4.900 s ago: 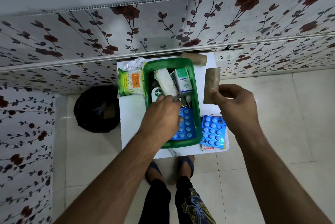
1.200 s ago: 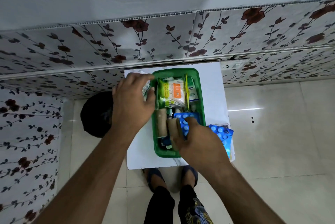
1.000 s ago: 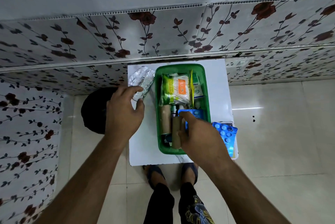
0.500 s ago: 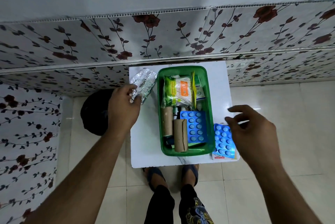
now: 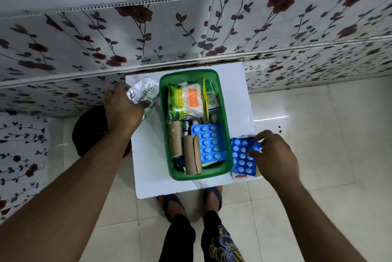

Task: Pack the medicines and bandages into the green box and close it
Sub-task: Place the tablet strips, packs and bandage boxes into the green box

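At about nine o'clock we see the left hand (image 5: pixel 123 111) stretched forward from a long bare forearm, knuckles up, its grip closed on a crumpled silver foil pack (image 5: pixel 143 94) that sits on the white surface (image 5: pixel 148 155) just beside the green box (image 5: pixel 227 134). The box stands open in the middle of the surface. Inside it, toward twelve o'clock, lies a green and orange packet (image 5: pixel 186 100) with a small white carton (image 5: pixel 212 100) at its right. Toward six o'clock lie two brown rolls (image 5: pixel 192 155) side by side, and a blue pill sheet (image 5: pixel 209 142) at their right. At about three o'clock a second blue pill sheet (image 5: pixel 241 155) lies outside, touching the box wall. The right hand (image 5: pixel 273 153) reaches in palm down, its grip narrow, fingertips pinching that sheet's far right edge.
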`<state>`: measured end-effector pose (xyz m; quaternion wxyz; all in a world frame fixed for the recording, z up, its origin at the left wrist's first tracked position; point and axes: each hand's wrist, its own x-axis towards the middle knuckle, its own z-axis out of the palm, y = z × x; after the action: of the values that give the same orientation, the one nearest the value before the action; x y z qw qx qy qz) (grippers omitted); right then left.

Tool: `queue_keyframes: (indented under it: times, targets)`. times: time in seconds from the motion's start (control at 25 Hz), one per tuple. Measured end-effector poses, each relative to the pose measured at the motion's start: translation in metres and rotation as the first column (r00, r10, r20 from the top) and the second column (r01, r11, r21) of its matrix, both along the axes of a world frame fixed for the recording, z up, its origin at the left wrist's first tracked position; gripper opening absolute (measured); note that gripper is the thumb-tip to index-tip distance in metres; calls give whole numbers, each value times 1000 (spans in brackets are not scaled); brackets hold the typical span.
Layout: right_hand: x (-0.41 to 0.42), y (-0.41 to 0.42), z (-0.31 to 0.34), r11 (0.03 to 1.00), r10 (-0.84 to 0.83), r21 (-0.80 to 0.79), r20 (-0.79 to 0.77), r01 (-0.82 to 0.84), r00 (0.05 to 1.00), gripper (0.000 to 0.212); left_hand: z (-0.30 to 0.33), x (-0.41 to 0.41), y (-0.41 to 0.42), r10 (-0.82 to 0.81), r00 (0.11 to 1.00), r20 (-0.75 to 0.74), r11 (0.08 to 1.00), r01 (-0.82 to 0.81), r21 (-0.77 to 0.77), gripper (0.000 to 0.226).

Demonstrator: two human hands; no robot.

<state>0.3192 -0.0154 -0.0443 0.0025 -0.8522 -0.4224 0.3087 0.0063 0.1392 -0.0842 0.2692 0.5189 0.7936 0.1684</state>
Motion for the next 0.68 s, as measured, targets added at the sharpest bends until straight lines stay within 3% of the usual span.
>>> queue_keyframes:
  times: [0.08,0.12,0.32,0.44,0.56,0.68]
  targets:
    - [4,3,2,996,-86,20,-90,88,992,20,11,-2,-5,38,989,144,996,-50,77,20]
    - [7,6,4,990,-132,25,-149,137,980,14,19,-5,-10,58,976,209,991,-82,107,14]
    - [20,14,29,945,-266,75,-385,317,884,13,78,-14,-32,104,945,311,945,-191,265,11]
    - [24,25,50,897,-300,177,-431,406,851,9,119,24,-28,-92,940,328,938,-28,346,15]
    - [22,35,62,863,-297,229,-491,451,819,8,119,71,-18,-306,924,231,936,248,251,17]
    - [17,38,67,875,-261,232,-514,425,817,8,110,95,-7,-403,905,138,913,387,128,16]
